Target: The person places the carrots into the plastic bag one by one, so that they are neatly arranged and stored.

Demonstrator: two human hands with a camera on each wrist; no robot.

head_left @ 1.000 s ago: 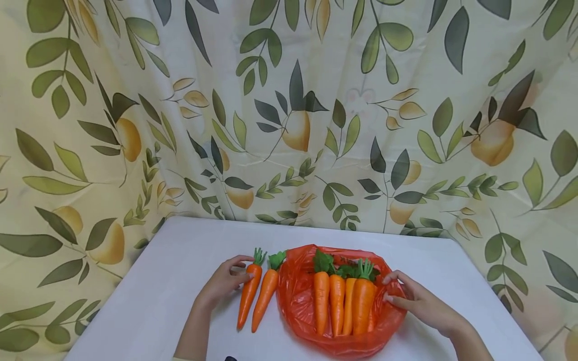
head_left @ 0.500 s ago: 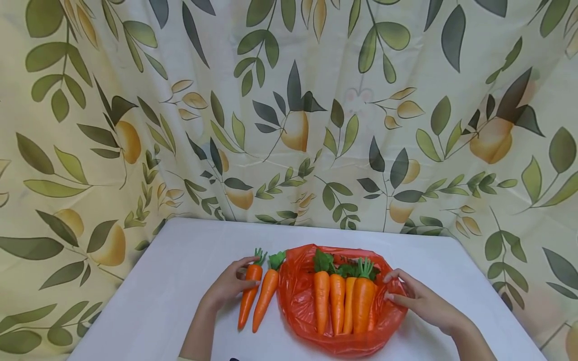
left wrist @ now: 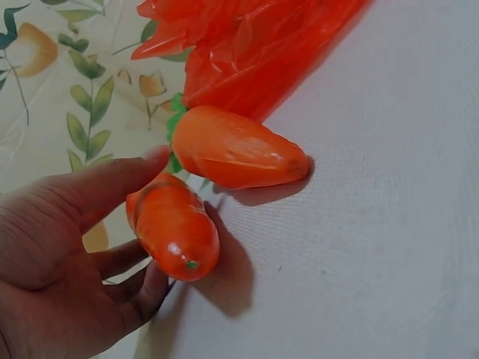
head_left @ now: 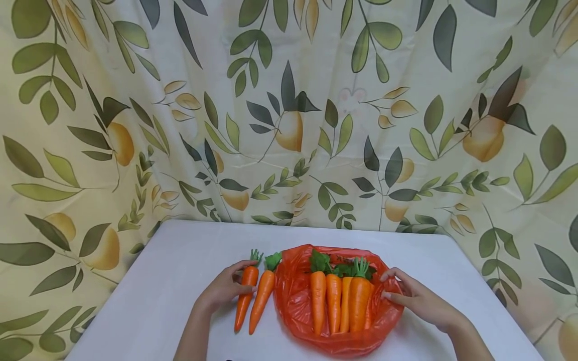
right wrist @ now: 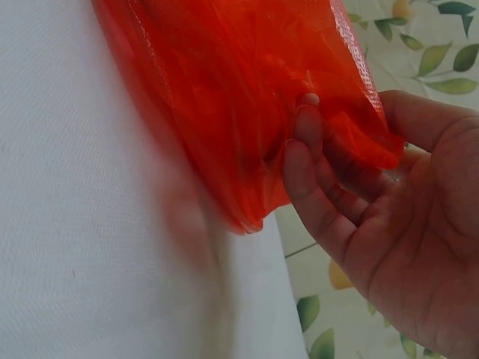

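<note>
My left hand [head_left: 223, 288] grips a plump orange carrot [head_left: 242, 313] with a short green top, lying left of the bag. In the left wrist view the thumb lies along one side of this carrot [left wrist: 179, 228] and the fingers curl on the other. Close beside it on the table lies a second carrot [head_left: 262, 303] with leafy greens. A thin red plastic bag [head_left: 291, 318] lies with its mouth spread wide, several carrots [head_left: 358, 303] side by side within. At its right edge my right hand [head_left: 420, 301] pinches the rim, fingers behind the film [right wrist: 217, 97].
A white-covered table [head_left: 198, 240] carries everything. Behind it and along the sides hangs a cream curtain [head_left: 289, 175] printed with leaves and fruit. Dark green leaves [head_left: 345, 269] lie at the back inside the bag.
My left hand has shifted slightly along the left carrot, its thumb now reaching across to the carrot's right side. The right hand stays at the bag's rim. The head view has turned slightly.
</note>
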